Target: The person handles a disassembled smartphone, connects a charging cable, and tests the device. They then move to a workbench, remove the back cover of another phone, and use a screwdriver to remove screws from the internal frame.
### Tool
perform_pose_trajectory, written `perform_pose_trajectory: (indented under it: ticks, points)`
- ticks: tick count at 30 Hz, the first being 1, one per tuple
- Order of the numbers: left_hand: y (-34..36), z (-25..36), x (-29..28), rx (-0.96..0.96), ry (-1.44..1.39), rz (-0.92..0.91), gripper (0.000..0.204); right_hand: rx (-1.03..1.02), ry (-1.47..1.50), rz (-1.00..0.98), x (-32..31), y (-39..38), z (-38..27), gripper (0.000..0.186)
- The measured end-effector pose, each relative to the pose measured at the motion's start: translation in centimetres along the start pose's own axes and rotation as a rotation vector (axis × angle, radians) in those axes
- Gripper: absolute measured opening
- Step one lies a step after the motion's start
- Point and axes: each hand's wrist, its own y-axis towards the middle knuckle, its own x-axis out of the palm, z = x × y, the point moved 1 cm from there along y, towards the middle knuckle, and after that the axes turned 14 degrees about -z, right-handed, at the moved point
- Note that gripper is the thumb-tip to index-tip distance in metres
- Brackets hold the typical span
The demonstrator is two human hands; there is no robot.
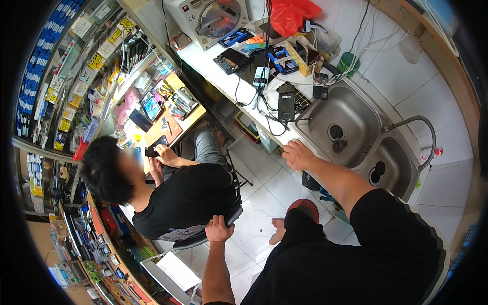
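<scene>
My left hand [219, 229] is closed around the top of a black chair back [235, 214]. A person in a black shirt [188, 198] sits in that chair, facing a workbench [190, 114] and holding a dark phone [158, 144] in both hands. My right hand [298, 155] rests on the front edge of the white counter [256, 114], beside the sink. Its fingers lie loosely apart over the edge, and I see nothing in them. Just beyond it on the counter lies a flat black box [286, 102].
A double steel sink [340, 117] with a curved faucet [432, 129] is on the right. Cables, phones and a red plastic bag [292, 15] crowd the counter. Shelves of small parts [71, 86] line the left. A stool with white paper [178, 270] stands behind the chair.
</scene>
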Motion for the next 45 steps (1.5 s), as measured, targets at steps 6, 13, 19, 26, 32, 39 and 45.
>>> perform_pose_trajectory:
  ticks: [6, 13, 19, 26, 32, 39, 45]
  points:
    - [0.0, -0.1, 0.1, -0.013, -0.005, -0.029, 0.042, 0.012, 0.01, -0.029, -0.1, 0.0, 0.0, 0.016]
    - [0.0, -0.1, 0.2, 0.003, 0.004, 0.0, 0.043, 0.01, -0.002, -0.046, 0.1, 0.0, 0.1, 0.018]
    - [0.1, -0.1, 0.1, 0.006, -0.008, -0.006, 0.043, 0.005, 0.02, -0.044, 0.1, 0.0, 0.2, 0.019]
    - [0.1, 0.0, 0.0, -0.004, -0.002, -0.011, 0.043, 0.007, 0.012, -0.03, -0.3, -0.1, 0.0, 0.018]
    - [0.1, 0.0, -0.1, 0.003, -0.006, -0.003, 0.042, 0.006, 0.018, -0.012, -0.5, -0.1, -0.2, 0.018]
    - [0.1, -0.2, 0.0, 0.02, -0.023, 0.001, 0.042, -0.008, 0.011, 0.022, 0.2, -0.1, 0.2, 0.019]
    - [0.1, -0.1, 0.0, 0.023, -0.028, 0.021, 0.039, -0.043, 0.029, 0.075, 0.8, 0.1, 0.5, 0.016]
